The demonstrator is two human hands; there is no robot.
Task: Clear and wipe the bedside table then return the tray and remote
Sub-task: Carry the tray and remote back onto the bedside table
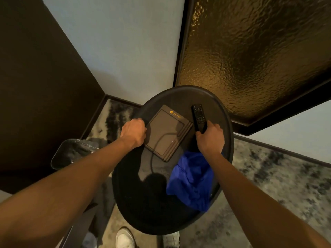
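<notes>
A round black bedside table point(143, 203) stands in front of me. On it lies a flat dark rectangular tray point(166, 133) with a gold logo. My left hand point(133, 132) grips the tray's left edge. A black remote point(198, 116) lies to the right of the tray, and my right hand point(210, 138) is closed around its near end. A crumpled blue cloth point(191, 179) rests on the table's right side, just below my right wrist.
A bin lined with clear plastic point(71, 153) stands on the floor to the left of the table. Walls and a textured amber glass panel point(250, 51) close in behind. Patterned carpet point(277, 176) lies all around, and my white shoes point(125, 238) show below.
</notes>
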